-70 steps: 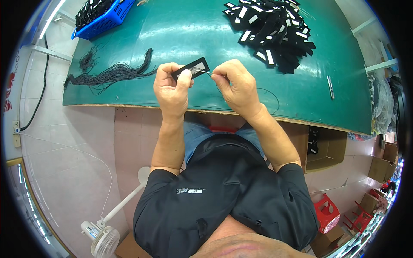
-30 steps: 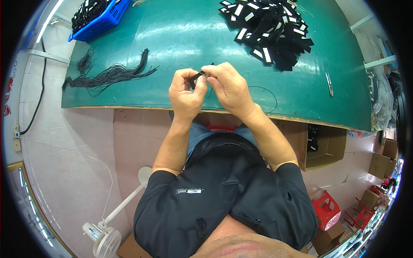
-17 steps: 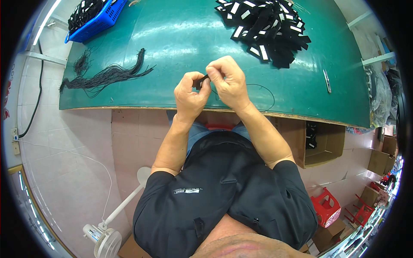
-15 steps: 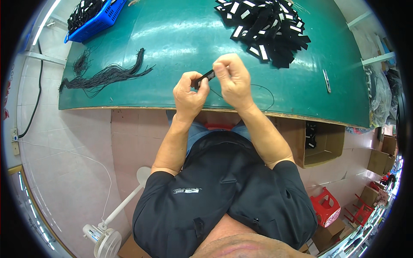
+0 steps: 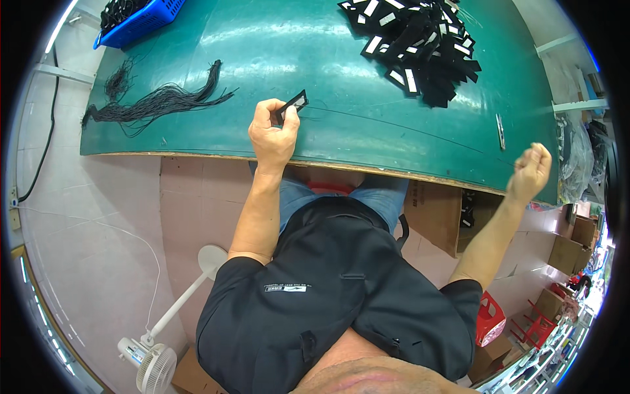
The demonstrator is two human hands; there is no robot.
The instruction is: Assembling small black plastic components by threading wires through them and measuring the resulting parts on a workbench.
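The left hand (image 5: 272, 134) was closed on a small black patch (image 5: 298, 104), pinched between thumb and fingers, its light panel showing and its far end jutting past the fingertips. The patch was held above the front part of the green counter (image 5: 262, 72), left of the middle. From it a dark thread (image 5: 407, 125) ran nearly straight to the right, well across to the right hand (image 5: 530, 172), which was lifted near the counter's right end with its fingers drawn together on the thread; blur hid what else lay between the tips. A small loose loop of thread showed just beside the patch. A silver tool (image 5: 501, 131) lay near the right hand, a little beyond it. Farther back on the right spread a heap (image 5: 426, 52) of black pieces with white panels. On the left lay a bundle (image 5: 164, 102) of dark threads, with a tangled clump (image 5: 118, 82) just behind it, and a blue basket (image 5: 147, 23) stood at the back left corner, holding more black things.
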